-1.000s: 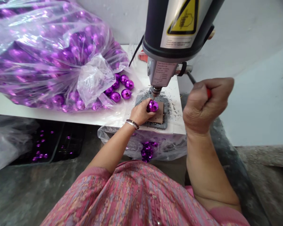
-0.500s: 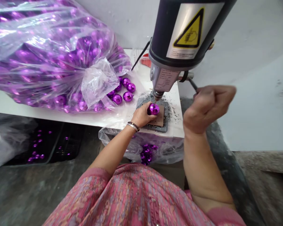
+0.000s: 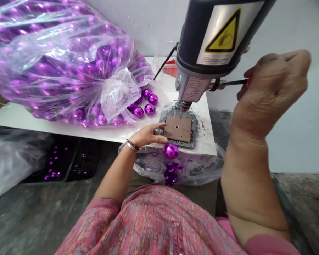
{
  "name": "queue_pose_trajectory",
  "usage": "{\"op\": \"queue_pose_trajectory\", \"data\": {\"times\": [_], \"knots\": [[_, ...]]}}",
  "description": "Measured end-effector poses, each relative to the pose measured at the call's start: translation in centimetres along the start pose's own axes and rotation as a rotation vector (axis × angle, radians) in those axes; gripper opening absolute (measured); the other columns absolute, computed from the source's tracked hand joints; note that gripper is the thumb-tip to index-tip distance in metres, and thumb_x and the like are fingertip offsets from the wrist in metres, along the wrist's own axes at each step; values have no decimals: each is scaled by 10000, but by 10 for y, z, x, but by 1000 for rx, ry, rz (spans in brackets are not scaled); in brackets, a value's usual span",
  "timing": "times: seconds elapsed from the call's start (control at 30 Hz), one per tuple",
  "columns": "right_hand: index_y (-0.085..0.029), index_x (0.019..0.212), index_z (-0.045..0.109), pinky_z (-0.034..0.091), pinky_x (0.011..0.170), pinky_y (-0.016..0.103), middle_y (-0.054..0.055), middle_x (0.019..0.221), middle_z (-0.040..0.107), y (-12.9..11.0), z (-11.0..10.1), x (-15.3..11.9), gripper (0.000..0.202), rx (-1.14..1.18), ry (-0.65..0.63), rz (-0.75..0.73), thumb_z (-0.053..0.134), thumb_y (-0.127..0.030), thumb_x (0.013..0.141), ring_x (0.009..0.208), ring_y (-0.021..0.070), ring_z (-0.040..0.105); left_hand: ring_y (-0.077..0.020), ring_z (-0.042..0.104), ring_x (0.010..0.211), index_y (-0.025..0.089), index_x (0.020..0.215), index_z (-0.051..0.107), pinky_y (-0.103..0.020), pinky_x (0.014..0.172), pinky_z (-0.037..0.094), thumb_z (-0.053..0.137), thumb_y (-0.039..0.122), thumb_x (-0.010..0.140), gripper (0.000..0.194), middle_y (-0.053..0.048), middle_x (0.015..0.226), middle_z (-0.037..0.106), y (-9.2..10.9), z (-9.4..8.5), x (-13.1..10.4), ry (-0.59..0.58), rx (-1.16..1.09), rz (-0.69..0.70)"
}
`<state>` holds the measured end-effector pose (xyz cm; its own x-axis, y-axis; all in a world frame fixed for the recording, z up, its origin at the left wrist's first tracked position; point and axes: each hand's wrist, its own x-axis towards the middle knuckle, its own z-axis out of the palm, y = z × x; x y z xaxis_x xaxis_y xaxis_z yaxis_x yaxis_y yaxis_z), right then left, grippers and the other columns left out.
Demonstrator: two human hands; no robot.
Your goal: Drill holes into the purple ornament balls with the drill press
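My left hand is open at the left side of the drill press base, thumb and fingers apart. Just below it, a shiny purple mirror ball is in the air beyond the table's front edge, apart from the fingers. A brown square board with a hole lies on the base, under the drill bit. Raised at the right, my right hand is closed around the end of the feed lever of the drill press.
A big clear bag of purple balls covers the table's left part. Several loose mirror balls lie by its mouth. Below the front edge hangs an open plastic bag with purple balls inside. Dark shavings dot the white table.
My left hand has moved left and let go of the mirror ball, which has dropped toward the bag below. My right hand has swung up and right with the lever, and the bit stands clear.
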<state>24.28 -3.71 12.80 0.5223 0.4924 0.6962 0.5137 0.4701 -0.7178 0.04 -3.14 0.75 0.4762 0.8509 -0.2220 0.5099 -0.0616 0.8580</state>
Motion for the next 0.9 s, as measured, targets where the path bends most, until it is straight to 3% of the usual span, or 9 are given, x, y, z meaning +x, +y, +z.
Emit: {"op": "queue_pose_trajectory", "data": {"times": [0.13, 0.2, 0.23, 0.33, 0.43, 0.53, 0.63, 0.77, 0.9], "knots": [[-162, 731, 345, 340, 660, 171, -69, 664, 360, -7, -3, -2, 252, -7, -11, 10, 384, -277, 951, 585, -60, 342, -251, 696, 1066, 147, 1326, 669, -379, 965, 559, 599, 304, 927, 434, -130, 1246, 730, 0, -20, 31, 482, 194, -65], [-150, 723, 355, 346, 680, 177, -68, 673, 351, -9, -4, -3, 272, -15, -21, 9, 357, -286, 958, 590, -71, 339, -293, 638, 1239, 160, 1333, 656, -414, 1103, 489, 608, 187, 876, 461, -139, 1311, 702, -1, -30, 53, 618, 372, -76], [-145, 721, 361, 347, 686, 178, -67, 676, 347, -9, -5, -4, 287, -22, -23, -2, 353, -301, 962, 594, -72, 335, -313, 610, 1289, 158, 1349, 641, -430, 1139, 459, 630, 141, 832, 517, -153, 1338, 685, -2, -33, 63, 631, 445, -80], [-133, 738, 397, 356, 698, 175, -65, 698, 354, -8, -7, -7, 354, -50, -37, -37, 374, -401, 968, 611, -72, 339, -367, 629, 1242, 131, 1348, 619, -482, 1109, 469, 685, 81, 727, 626, -202, 1271, 691, -7, -37, 84, 549, 534, -149], [-140, 756, 406, 349, 673, 157, -64, 706, 365, -4, -8, -8, 379, -44, -43, -47, 389, -456, 964, 597, -71, 342, -361, 675, 1121, 152, 1318, 621, -486, 1033, 506, 701, 124, 734, 590, -178, 1137, 722, -13, -34, 88, 514, 490, -187], [-155, 741, 374, 344, 637, 167, -55, 696, 362, 0, -7, -7, 313, -11, -13, -57, 414, -358, 976, 566, -48, 335, -308, 679, 1078, 162, 1333, 605, -450, 1009, 522, 737, 247, 764, 591, -150, 1168, 718, -16, -29, 76, 495, 369, -83], [-179, 735, 343, 301, 598, 194, -52, 637, 351, 1, -3, -1, 250, -16, 4, -82, 368, -241, 976, 530, -15, 311, -227, 676, 1026, 179, 1386, 562, -368, 932, 561, 700, 362, 803, 626, -113, 1224, 702, -11, -25, 55, 378, 103, 37], [-205, 694, 247, 268, 611, 208, -52, 586, 294, -3, 4, 22, 304, -56, -96, -92, 383, -195, 966, 541, -3, 338, -202, 665, 1075, 220, 1396, 568, -305, 920, 562, 697, 372, 786, 641, -86, 1316, 674, 3, -17, 37, 175, -85, 112], [-183, 667, 281, 372, 683, 182, -32, 615, 354, -9, 6, 54, 328, -105, -209, 4, 356, -242, 981, 642, -9, 444, -214, 657, 1098, 177, 1360, 601, -336, 975, 540, 766, 391, 743, 674, -107, 1319, 678, 11, -7, 41, 123, -86, 94]]}}
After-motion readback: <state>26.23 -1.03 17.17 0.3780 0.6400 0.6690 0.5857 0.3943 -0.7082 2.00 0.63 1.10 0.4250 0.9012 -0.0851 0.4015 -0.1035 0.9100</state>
